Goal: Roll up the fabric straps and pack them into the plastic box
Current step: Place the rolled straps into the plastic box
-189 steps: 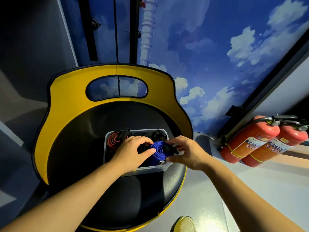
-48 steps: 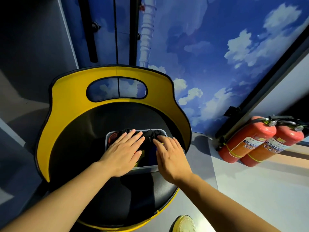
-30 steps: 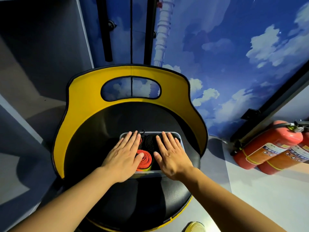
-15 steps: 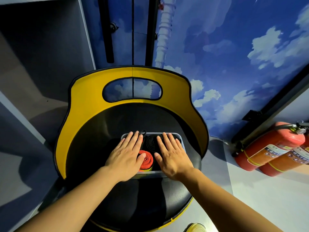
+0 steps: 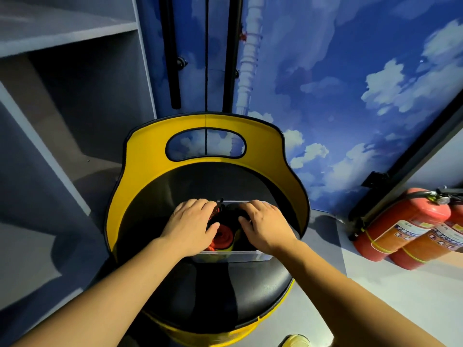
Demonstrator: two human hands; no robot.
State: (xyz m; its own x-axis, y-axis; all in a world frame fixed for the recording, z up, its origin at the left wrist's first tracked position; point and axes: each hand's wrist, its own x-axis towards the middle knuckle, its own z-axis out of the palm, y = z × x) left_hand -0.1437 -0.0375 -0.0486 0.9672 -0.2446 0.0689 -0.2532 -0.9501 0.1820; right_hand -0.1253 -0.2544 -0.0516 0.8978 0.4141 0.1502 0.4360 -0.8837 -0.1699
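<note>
— What is the plastic box point(image 5: 233, 256) carried by?
— It is set on the black seat point(image 5: 225, 291) of a yellow-backed chair point(image 5: 150, 171), toward the back of the seat and just in front of the backrest.
— And what is the chair carried by?
— It is stood on a pale floor point(image 5: 375, 291), where two red fire extinguishers point(image 5: 406, 226) are laid side by side, well apart from it.

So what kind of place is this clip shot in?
Probably an indoor commercial or play venue, not a home: sky mural wall, two fire extinguishers on the floor, a yellow-and-black tub chair.
</note>
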